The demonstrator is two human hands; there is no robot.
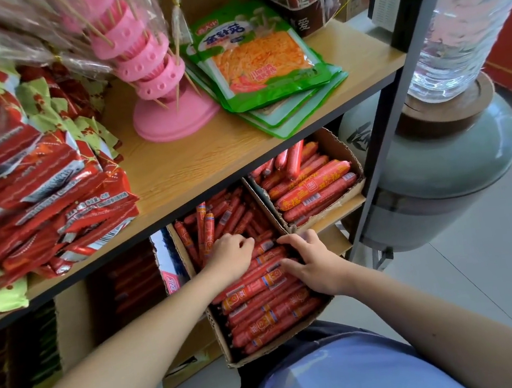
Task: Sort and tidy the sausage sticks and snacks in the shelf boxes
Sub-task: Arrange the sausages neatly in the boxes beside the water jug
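Where the thin sausage sticks (261, 294) lie packed in an open cardboard box (225, 344) on the lower shelf, the left hand (232, 255) and right hand (315, 267) both curl their fingers onto top-layer sticks, gripping them. The neighbouring box (338, 147) holds thicker sausages (312, 183).

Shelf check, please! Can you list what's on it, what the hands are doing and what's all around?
Surface: wooden shelf board, partly bare.
Job's things: sausage sticks fill the front cardboard box; thick sausages lie in the neighbouring box.
Clutter: pink stand, green packets and red packets on the board.
Grips: left hand and right hand rest on the sausage sticks; unclear whether either grips one.
Cables: nothing seen.
Surroundings: water bottle standing on a jar; tiled floor.
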